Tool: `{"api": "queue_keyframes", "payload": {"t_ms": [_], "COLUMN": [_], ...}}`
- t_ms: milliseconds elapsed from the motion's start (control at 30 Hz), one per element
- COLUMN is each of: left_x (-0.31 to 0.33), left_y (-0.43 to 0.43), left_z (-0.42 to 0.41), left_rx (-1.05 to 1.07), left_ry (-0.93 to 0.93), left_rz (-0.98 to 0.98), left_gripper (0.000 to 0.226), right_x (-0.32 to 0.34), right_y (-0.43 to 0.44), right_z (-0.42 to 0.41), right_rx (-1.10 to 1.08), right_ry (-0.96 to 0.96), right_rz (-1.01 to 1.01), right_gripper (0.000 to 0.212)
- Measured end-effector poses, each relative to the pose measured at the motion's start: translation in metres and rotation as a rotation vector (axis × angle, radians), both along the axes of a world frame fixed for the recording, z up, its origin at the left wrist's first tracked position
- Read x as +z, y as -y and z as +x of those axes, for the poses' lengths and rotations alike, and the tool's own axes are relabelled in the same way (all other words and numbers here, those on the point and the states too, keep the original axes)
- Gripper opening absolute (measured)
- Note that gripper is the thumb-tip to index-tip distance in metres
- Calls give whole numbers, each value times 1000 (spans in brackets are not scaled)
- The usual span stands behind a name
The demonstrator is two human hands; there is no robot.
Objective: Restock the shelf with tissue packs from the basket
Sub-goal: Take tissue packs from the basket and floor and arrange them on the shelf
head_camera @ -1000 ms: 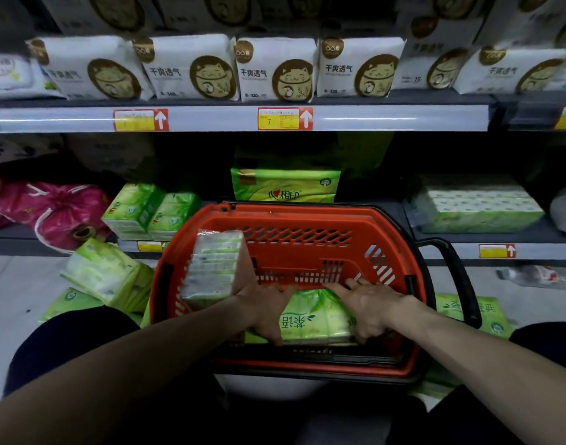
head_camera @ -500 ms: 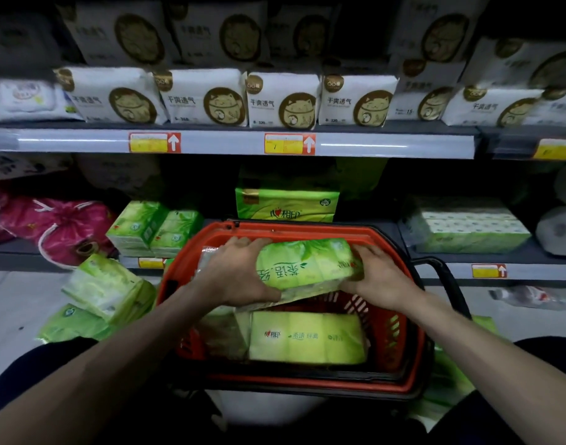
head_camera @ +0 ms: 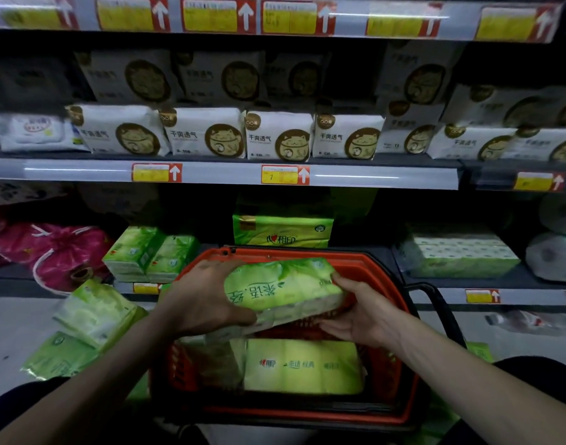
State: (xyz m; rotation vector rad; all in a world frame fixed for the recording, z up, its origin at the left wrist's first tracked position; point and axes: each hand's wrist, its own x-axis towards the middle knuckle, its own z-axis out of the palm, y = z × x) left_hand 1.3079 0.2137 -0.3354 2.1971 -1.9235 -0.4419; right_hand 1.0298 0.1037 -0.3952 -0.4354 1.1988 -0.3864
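The person's left hand [head_camera: 204, 300] and right hand [head_camera: 362, 313] are holding 1 green tissue pack [head_camera: 285, 289] between them, above the orange basket [head_camera: 391, 277]. The left grip is curling round the pack's 9 o'clock end and the right grip is clasping its 3 o'clock end. Below it, a second pack [head_camera: 302, 367] is lying flat in the basket. At 12 o'clock from the basket, a yellow-green pack [head_camera: 281, 229] is sitting on the bottom shelf [head_camera: 532, 298], and at 10 o'clock 2 small green packs [head_camera: 150, 253] are standing side by side there. Loose packs [head_camera: 95, 313] are lying on the floor at 9 o'clock.
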Motion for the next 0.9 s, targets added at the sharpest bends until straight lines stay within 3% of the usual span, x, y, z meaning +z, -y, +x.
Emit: {"api": "queue_keyframes", "payload": {"t_ms": [133,367,433,667,800,900], "left_x": [-2,-15,-11,27,30,27], "left_y": [0,-7,-8,-4,-3,-3], "left_z": [-11,-51,-53,-16,12,48], "left_rx": [52,111,152,333,410,508], "left_ry": [-14,-64,-227,-1045,-1156,-1189], "left_rz": [-75,-101,8,497,326,292], "left_gripper": [112,110,102,32,46,42], "right_x": [13,17,15,32,40,52], "right_y": [-8,-33,-37,-33,-46,-64], "right_z": [7,31,37,57,84,113], "right_rx": [36,222,174,315,351,410], "right_ry": [200,168,142,153,163,230], "right_rz": [-45,-141,-141,-296,-405,-399], "right_gripper": [67,59,60,55,55,55]}}
